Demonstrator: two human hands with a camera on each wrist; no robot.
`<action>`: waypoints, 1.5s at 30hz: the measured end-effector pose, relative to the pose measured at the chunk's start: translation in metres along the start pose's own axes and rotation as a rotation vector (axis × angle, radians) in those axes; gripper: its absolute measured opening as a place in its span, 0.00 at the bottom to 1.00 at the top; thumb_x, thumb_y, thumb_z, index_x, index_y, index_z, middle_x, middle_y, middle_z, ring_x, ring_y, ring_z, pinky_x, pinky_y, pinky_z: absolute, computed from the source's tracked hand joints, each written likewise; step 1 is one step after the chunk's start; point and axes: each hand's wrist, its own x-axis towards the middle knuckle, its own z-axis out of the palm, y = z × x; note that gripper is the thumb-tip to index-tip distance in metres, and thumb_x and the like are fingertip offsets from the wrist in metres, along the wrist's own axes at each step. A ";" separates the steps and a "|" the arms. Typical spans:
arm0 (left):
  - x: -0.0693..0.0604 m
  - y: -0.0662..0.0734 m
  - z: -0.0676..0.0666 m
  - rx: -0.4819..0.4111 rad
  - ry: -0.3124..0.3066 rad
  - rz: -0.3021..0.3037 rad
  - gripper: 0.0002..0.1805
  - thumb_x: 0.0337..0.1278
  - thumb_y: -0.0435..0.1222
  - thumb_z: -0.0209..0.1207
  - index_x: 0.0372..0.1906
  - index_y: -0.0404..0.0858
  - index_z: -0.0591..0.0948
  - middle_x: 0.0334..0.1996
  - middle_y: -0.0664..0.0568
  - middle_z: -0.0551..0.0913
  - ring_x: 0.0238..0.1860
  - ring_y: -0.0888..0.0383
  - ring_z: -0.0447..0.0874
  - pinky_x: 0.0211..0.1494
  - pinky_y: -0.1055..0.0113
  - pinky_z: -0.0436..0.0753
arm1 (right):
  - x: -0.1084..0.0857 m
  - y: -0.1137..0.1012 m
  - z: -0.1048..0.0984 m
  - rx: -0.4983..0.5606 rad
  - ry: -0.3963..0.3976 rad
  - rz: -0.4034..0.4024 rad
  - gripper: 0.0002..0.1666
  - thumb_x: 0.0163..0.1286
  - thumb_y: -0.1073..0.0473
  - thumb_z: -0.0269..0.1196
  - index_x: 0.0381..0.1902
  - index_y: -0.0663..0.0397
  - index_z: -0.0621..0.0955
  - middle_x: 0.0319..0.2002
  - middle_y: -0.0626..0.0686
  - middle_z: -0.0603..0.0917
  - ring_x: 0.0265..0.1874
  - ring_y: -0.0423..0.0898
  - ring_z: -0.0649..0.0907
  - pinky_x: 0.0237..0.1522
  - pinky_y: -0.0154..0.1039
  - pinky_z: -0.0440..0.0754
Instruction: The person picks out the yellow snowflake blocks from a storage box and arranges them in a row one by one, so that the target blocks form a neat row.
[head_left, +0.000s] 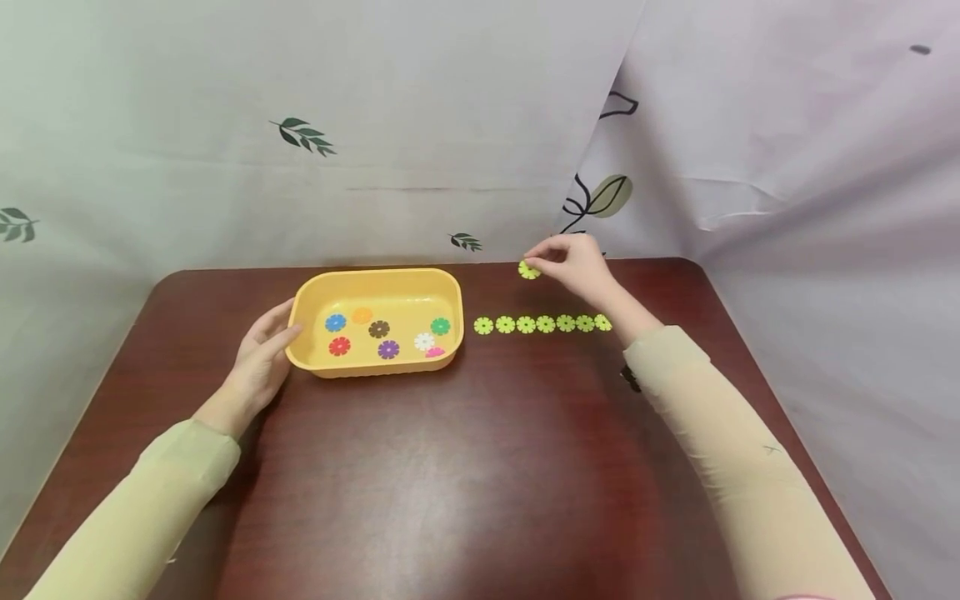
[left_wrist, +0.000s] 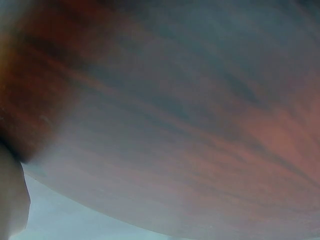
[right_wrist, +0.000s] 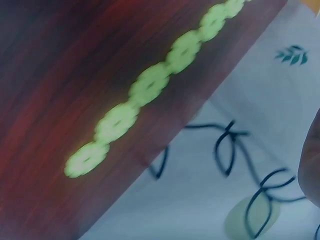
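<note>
At the left end of the yellow plastic basin (head_left: 375, 367), my left hand (head_left: 258, 358) grips the rim, its thumb against the edge. In the basin lie several notched snowflake discs, among them a blue disc (head_left: 335, 322), a red disc (head_left: 339, 346) and a green disc (head_left: 440, 326). My right hand (head_left: 577, 267) pinches a yellow-green snowflake disc (head_left: 528, 270) between thumb and fingers, above the back of the table. Nearer than that hand, a straight row of matching yellow-green discs (head_left: 526, 325) lies on the table; the right wrist view shows these discs (right_wrist: 150, 84) touching or nearly so.
The dark red-brown wooden table (head_left: 420, 483) has rounded back corners. Behind it hangs a pale curtain (head_left: 375, 150) with leaf prints. Beside the right sleeve a small dark thing (head_left: 630, 379) is partly hidden. The left wrist view is mostly blurred tabletop.
</note>
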 end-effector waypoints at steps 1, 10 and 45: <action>0.000 0.000 0.000 -0.001 0.000 0.001 0.20 0.78 0.24 0.52 0.61 0.49 0.82 0.60 0.62 0.82 0.58 0.68 0.83 0.59 0.77 0.85 | -0.002 0.004 -0.004 -0.005 0.011 0.008 0.06 0.70 0.59 0.75 0.42 0.54 0.93 0.38 0.56 0.94 0.28 0.38 0.86 0.35 0.27 0.81; 0.001 0.000 -0.002 -0.021 0.000 0.007 0.21 0.77 0.23 0.52 0.60 0.48 0.83 0.59 0.61 0.83 0.58 0.68 0.84 0.60 0.77 0.85 | -0.025 0.041 -0.039 -0.021 0.108 0.115 0.09 0.69 0.61 0.75 0.43 0.61 0.92 0.38 0.59 0.94 0.26 0.27 0.84 0.32 0.22 0.81; -0.001 0.003 -0.003 -0.023 0.011 -0.010 0.21 0.78 0.23 0.52 0.60 0.49 0.82 0.59 0.62 0.83 0.57 0.67 0.84 0.59 0.77 0.86 | -0.103 0.133 -0.089 -0.079 0.091 0.344 0.16 0.73 0.59 0.72 0.47 0.71 0.89 0.26 0.40 0.91 0.24 0.26 0.83 0.30 0.21 0.81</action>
